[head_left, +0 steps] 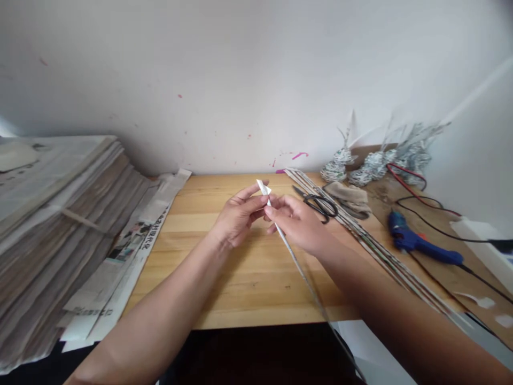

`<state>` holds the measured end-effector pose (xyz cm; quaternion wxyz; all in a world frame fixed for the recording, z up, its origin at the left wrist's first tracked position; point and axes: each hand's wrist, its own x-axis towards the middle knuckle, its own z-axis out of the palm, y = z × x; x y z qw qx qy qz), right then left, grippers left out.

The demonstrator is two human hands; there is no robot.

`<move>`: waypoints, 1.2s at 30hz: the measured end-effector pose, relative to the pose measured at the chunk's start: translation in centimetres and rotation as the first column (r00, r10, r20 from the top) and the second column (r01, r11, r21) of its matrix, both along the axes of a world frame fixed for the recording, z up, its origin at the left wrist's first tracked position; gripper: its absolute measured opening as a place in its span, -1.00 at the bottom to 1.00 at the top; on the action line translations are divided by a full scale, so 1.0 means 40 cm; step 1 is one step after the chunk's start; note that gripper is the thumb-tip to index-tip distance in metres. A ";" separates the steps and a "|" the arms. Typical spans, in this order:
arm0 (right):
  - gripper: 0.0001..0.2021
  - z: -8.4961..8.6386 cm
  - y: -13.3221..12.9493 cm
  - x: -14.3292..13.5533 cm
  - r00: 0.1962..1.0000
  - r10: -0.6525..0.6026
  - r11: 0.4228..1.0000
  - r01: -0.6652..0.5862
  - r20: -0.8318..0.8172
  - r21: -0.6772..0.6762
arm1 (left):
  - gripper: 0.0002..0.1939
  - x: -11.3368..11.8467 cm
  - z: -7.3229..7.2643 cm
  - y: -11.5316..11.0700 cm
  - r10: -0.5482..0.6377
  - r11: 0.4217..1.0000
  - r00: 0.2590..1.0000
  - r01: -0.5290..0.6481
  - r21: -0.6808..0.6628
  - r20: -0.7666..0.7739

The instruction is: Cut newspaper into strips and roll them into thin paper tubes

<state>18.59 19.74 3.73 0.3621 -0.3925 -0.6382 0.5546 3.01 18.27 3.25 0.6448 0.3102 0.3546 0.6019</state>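
Observation:
Both hands meet above the middle of the wooden table, closed on one thin rolled newspaper tube (pixel 296 262). My left hand (pixel 240 211) pinches it near the upper end, where a white pointed flap of paper sticks out past the fingertips. Just below, my right hand (pixel 292 216) grips the same tube between thumb and fingers. From there the tube slants down to the right, past the table's front edge. Black-handled scissors (pixel 320 206) lie right of my right hand. Beside them runs a bundle of long paper tubes (pixel 364 238).
A tall newspaper stack (pixel 60 224) fills the left side, with cut newspaper strips (pixel 132 240) beside it. On the right are a blue glue gun (pixel 425 246) with its cord, a grey cloth (pixel 348 198) and several woven paper figures (pixel 336 166) near the wall.

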 end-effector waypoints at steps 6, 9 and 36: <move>-0.73 0.004 0.028 -0.012 0.982 -0.156 0.987 0.159 -0.104 0.028 | -0.53 -0.005 -0.008 0.003 -0.002 0.999 0.998 0.000 -0.034 -0.065; -0.81 0.004 0.029 -0.009 0.969 -0.153 0.987 0.158 -0.191 0.011 | -0.54 0.005 -0.009 -0.001 -0.049 0.998 0.998 0.048 -0.052 -0.033; -0.95 -0.046 0.022 0.006 0.925 -0.380 0.547 0.205 0.022 0.812 | -0.86 0.044 -0.008 -0.014 0.034 0.988 0.999 -0.039 -0.147 -0.037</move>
